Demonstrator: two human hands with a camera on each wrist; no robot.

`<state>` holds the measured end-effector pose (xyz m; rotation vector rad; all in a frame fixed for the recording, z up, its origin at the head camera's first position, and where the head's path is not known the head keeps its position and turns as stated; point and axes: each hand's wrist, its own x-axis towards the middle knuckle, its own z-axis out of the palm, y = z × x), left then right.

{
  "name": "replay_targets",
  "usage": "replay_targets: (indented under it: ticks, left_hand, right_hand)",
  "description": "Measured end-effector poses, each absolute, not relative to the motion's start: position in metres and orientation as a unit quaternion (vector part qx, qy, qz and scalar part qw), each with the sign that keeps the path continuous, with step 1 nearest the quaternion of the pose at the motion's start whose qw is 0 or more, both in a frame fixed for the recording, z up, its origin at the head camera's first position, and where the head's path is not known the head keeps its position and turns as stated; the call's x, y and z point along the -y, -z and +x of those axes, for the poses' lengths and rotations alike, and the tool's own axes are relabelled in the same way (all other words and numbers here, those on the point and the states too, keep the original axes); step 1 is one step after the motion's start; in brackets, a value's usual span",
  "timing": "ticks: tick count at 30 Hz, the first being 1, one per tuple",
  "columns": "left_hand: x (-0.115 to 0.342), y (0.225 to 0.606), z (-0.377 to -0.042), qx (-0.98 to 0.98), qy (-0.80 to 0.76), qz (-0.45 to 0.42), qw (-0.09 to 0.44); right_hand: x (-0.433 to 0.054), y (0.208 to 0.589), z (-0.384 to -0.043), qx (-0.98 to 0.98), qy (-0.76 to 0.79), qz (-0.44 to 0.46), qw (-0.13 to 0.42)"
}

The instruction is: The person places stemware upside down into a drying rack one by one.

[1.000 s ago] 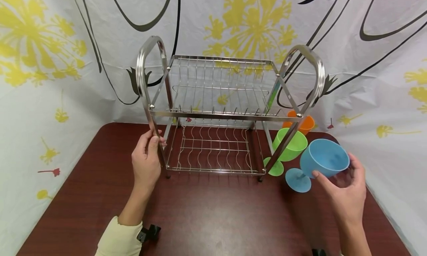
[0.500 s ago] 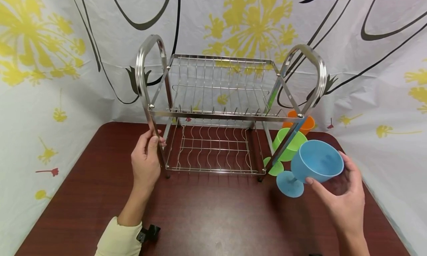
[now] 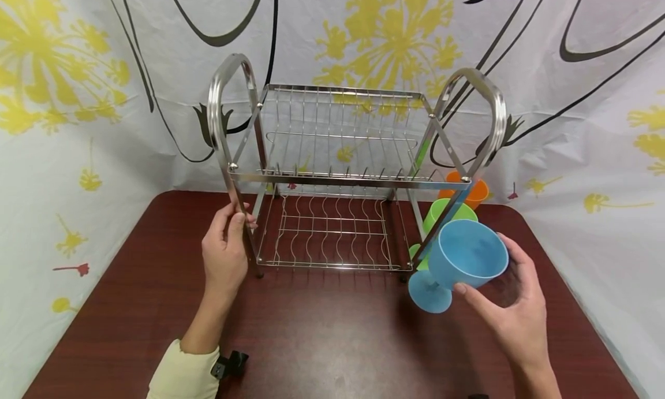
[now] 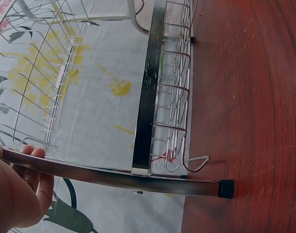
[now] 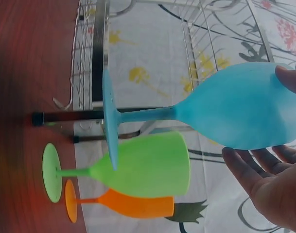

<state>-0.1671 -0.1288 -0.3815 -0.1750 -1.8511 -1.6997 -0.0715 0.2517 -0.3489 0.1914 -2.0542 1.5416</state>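
A two-tier metal dish rack (image 3: 337, 182) stands at the back middle of the table. My left hand (image 3: 224, 246) grips its front left post below the upper shelf; in the left wrist view the fingers curl round the metal bar (image 4: 104, 177). On the right, my right hand (image 3: 511, 306) holds a blue goblet (image 3: 462, 254) by its bowl, thumb on the near side and fingers on the far side. The goblet's foot (image 5: 110, 119) is raised off the table, and its bowl overlaps the rack's front right post in the head view.
Behind the blue goblet, a green goblet (image 5: 143, 165) and an orange goblet (image 5: 138, 203) stand upright at the rack's right side. The dark red wooden table (image 3: 322, 335) reaches back to a white patterned sheet (image 3: 130, 150) that hangs behind and at both sides.
My right hand has carried the blue goblet leftward, from beside the green goblet to the rack's front right corner. The left hand keeps its grip on the post.
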Motion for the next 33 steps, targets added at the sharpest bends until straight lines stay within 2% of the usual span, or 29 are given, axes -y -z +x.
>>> replay_targets:
  ticks: [20,33]
  left_hand:
    - [0.13,0.383,-0.166,0.709,0.629,-0.067,0.31]
    - [0.13,0.38,-0.164,0.723,0.617,-0.059,0.306]
  right_hand:
    - [-0.214,0.345,-0.079,0.799,-0.553,0.086,0.223]
    - [-0.196,0.345,-0.091,0.797,-0.545,0.155,0.21]
